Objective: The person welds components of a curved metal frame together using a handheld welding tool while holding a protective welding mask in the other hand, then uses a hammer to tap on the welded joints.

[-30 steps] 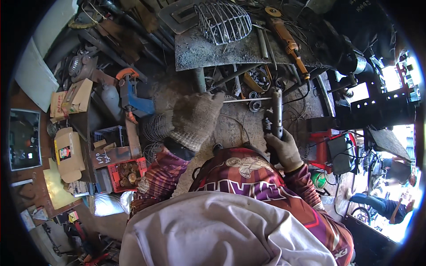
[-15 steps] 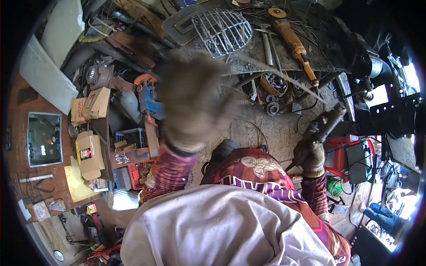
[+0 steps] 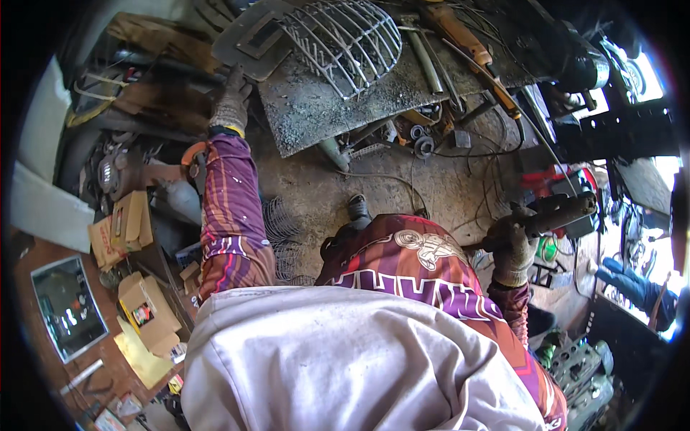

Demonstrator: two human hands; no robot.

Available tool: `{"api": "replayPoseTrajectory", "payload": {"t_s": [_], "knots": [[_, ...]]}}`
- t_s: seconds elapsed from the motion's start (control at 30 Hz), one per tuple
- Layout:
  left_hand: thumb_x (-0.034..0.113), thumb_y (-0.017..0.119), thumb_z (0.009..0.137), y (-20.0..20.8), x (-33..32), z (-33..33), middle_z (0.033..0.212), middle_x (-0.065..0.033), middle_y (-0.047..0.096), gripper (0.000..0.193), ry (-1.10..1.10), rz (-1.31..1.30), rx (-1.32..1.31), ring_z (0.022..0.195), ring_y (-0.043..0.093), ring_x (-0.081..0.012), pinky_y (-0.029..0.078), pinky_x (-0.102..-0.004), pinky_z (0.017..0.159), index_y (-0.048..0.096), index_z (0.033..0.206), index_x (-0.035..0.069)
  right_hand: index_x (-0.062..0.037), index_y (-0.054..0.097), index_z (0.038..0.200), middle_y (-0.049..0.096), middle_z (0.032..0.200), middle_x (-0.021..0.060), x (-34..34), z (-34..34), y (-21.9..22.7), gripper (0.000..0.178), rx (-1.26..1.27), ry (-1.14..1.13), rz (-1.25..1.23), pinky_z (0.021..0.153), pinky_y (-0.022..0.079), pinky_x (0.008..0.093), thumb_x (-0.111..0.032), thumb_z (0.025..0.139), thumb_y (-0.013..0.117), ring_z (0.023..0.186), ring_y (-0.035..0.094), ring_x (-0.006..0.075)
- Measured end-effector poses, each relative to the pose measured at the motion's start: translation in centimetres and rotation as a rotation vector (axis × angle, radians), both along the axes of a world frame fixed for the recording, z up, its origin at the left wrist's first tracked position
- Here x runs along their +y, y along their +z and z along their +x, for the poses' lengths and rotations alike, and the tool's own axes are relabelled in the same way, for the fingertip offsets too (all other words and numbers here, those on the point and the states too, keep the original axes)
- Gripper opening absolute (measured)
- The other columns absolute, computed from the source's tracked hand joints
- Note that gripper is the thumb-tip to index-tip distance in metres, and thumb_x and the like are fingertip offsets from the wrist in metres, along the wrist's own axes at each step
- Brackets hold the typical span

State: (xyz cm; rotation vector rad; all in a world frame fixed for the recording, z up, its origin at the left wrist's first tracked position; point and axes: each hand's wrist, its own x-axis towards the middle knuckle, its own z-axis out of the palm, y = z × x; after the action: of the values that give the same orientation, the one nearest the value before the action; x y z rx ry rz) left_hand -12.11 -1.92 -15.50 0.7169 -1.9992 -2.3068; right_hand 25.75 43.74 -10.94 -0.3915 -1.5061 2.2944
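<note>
My left hand, in a dirty knit glove, reaches far forward at the left end of the workbench. Its fingers are stretched out at the near left edge of a flat dark metal plate; whether they press on it is hard to tell. Beside that plate lies a curved grille of welded metal bars. On the right, my gloved right hand is closed around a dark welding electrode holder. A long thin welding rod slants from the holder up toward the bench.
An orange angle grinder and a hammer lie on the bench. Cables run over the floor below it. Open cardboard boxes stand at the left. At the far right a person's blue-clad leg shows.
My left hand has moved forward and left, to the metal plate. My right hand has shifted slightly right with the electrode holder and rod. The view has turned, so the bench sits differently.
</note>
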Motion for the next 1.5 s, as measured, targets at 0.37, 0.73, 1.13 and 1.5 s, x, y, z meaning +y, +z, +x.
{"api": "replayPoseTrajectory", "payload": {"t_s": [0.37, 0.73, 1.13, 1.5], "knots": [[0.038, 0.075, 0.079, -2.4, -2.0, -5.4, 0.089, 0.005, 0.064, 0.035, -0.082, -0.026, -0.084, 0.069, 0.056, -0.0092, 0.041, -0.0288, 0.066, 0.062, 0.106, 0.02, -0.0005, 0.05, 0.116, 0.058, 0.076, 0.0114, -6.1, 0.9, 0.9, 0.038, -0.073, -0.182, -0.043, 0.047, 0.047, 0.031, -0.014, 0.083, 0.065, 0.055, 0.056, 0.0191], [0.024, 0.07, 0.082, -2.4, -1.6, -5.7, 0.097, -0.0015, 0.065, 0.034, 0.004, 0.248, 0.19, 0.079, 0.065, -0.0169, 0.053, -0.0265, 0.056, 0.058, 0.112, 0.014, -0.0011, 0.051, 0.116, 0.059, 0.072, 0.0123, -6.4, 1.0, 0.3, 0.037, -0.081, -0.212, 0.034, 0.05, 0.049, 0.0318, -0.014, 0.083, 0.064, 0.056, 0.058, 0.021], [0.032, 0.051, 0.095, 4.3, -6.7, 7.7, 0.115, -0.0118, 0.061, 0.04, -0.122, 0.383, 0.47, 0.098, 0.062, -0.0273, 0.056, -0.0483, 0.078, 0.049, 0.124, 0.004, 0.0007, 0.052, 0.113, 0.06, 0.072, 0.0119, -4.3, 1.3, -0.5, 0.04, -0.081, -0.227, 0.078, 0.052, 0.049, 0.0305, -0.017, 0.081, 0.067, 0.059, 0.061, 0.021], [0.013, 0.057, 0.092, 11.2, -3.7, 17.8, 0.122, -0.017, 0.057, 0.041, 0.12, -0.296, 0.543, 0.111, 0.056, -0.0309, 0.05, -0.0447, 0.093, 0.046, 0.128, 0.0, 0.0028, 0.052, 0.112, 0.059, 0.072, 0.0104, 4.4, -2.7, -2.3, 0.045, -0.087, 0.021, 0.013, 0.048, 0.045, 0.0289, -0.022, 0.08, 0.072, 0.057, 0.059, 0.0196]]}}
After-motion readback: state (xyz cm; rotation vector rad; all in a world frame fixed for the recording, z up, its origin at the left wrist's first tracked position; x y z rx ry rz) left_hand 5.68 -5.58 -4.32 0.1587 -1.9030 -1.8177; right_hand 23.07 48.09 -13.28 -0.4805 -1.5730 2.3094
